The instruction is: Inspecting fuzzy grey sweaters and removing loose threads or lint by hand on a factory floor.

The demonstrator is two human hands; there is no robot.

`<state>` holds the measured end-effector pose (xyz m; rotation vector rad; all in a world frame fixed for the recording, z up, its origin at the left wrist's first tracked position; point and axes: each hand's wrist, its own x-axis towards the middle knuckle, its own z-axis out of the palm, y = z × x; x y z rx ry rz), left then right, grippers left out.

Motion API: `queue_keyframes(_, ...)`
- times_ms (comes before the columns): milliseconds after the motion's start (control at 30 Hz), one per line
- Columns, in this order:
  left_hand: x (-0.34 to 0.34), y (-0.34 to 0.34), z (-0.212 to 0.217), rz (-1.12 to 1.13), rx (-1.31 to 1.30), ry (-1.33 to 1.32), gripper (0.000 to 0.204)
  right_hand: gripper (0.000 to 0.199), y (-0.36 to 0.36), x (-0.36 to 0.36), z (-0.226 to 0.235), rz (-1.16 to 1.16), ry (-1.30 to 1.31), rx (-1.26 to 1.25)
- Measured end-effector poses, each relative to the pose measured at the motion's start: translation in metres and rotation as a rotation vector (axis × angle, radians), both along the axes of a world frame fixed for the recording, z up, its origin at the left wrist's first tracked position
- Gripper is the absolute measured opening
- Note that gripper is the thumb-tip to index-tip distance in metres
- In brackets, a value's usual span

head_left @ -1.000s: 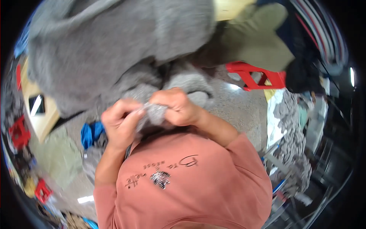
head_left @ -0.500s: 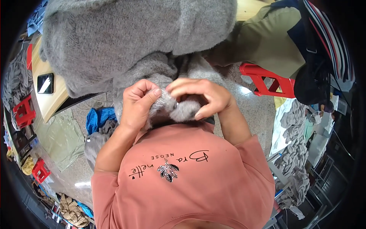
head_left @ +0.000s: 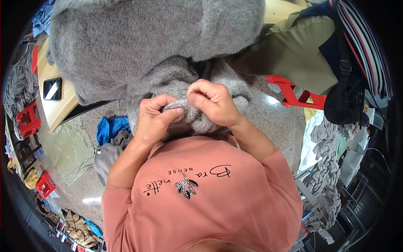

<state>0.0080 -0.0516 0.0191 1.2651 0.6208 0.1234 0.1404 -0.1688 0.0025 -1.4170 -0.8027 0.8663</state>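
Note:
A grey fuzzy knit garment (head_left: 172,89) lies bunched over my lap, with part of it raised between my hands. My left hand (head_left: 156,115) pinches a pale edge of this knit between thumb and forefinger. Just to its right, my right hand (head_left: 213,103) is closed in a pinch close against the same edge, its fingers curled and slightly blurred. Whatever lies between those right fingertips is too small to make out. More of the garment hangs below the right hand, partly hidden by it.
A large heap of grey knitwear (head_left: 138,38) covers the table ahead. A phone (head_left: 52,89) lies on the wooden tabletop (head_left: 63,110) at left. At right are a red stool (head_left: 296,93) and a person's khaki trouser leg (head_left: 294,54). A blue cloth (head_left: 110,129) lies on the floor.
My right hand has turned and drawn its spread fingers together into a pinch near the knit's edge. The left hand keeps its hold at nearly the same place.

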Motion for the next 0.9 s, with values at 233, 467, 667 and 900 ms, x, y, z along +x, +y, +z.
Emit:
queue_keyframes(233,-0.001,-0.004,-0.003,-0.051,0.207,0.025,0.004,0.005,0.009,-0.010,-0.001,0.080,-0.544,0.148)
queue_keyframes(467,0.001,-0.001,-0.009,0.092,-0.015,-0.014,0.008,0.004,0.009,-0.014,-0.005,-0.059,-0.427,0.152)
queue_keyframes(667,-0.001,-0.006,-0.011,-0.062,0.033,0.026,0.004,0.004,0.009,-0.010,-0.010,-0.024,-0.333,0.110)
queue_keyframes(900,0.003,0.005,-0.013,0.087,-0.100,-0.019,0.002,0.032,-0.016,0.023,0.005,0.163,-0.099,0.052)
